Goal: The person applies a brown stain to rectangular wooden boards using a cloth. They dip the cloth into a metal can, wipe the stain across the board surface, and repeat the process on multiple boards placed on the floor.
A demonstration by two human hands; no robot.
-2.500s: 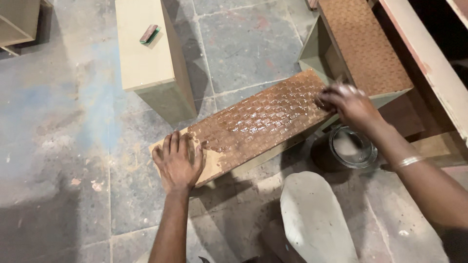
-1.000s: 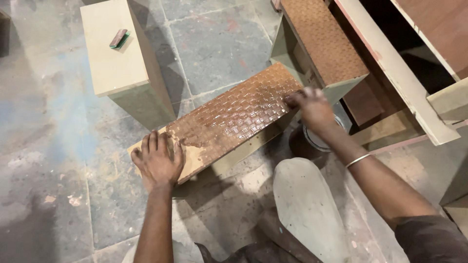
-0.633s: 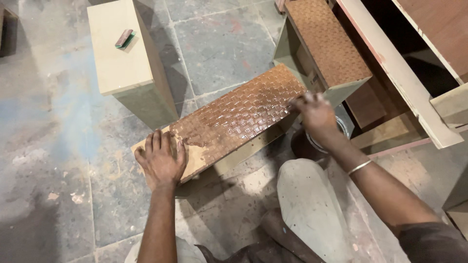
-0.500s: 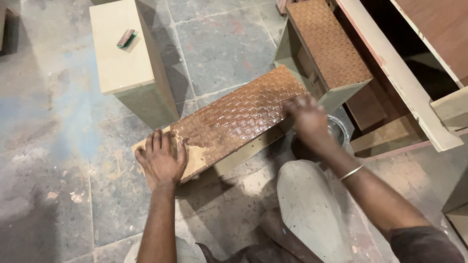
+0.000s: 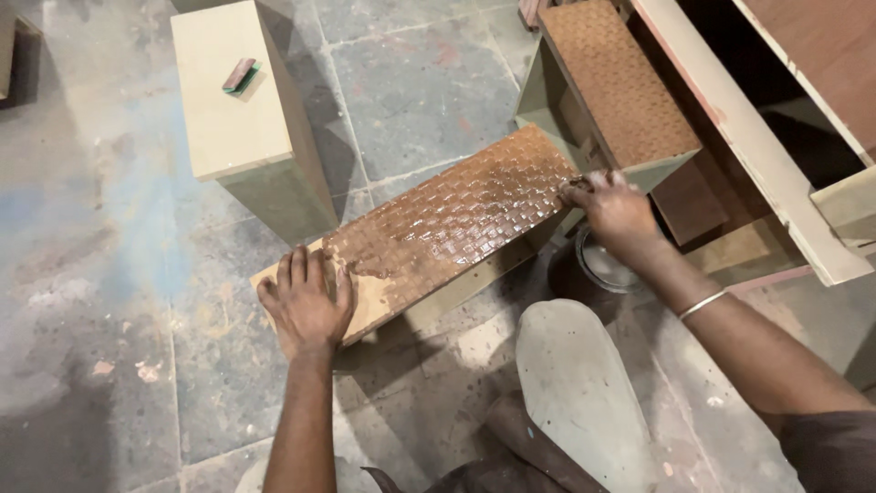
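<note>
A long wooden box with a woven-pattern face (image 5: 456,215) lies slanted on the stone floor. Most of that face is glossy brown; its near left end is bare pale wood. My left hand (image 5: 306,306) lies flat on that bare end with the fingers spread. Over at the face's far right end, my right hand (image 5: 616,210) has its fingers closed on a small dark wad (image 5: 575,187) that touches the surface. A round tin (image 5: 602,269) stands on the floor just below my right wrist.
A second box with a brown woven face (image 5: 616,82) stands behind. A plain pale box (image 5: 228,91) at the upper left carries a small sanding block (image 5: 240,75). A large pale furniture frame (image 5: 739,128) runs along the right. My knee (image 5: 575,393) is bottom centre.
My right hand dipped toward the tin half a second ago and is back up at the face's right end. My left hand has stayed on the bare end.
</note>
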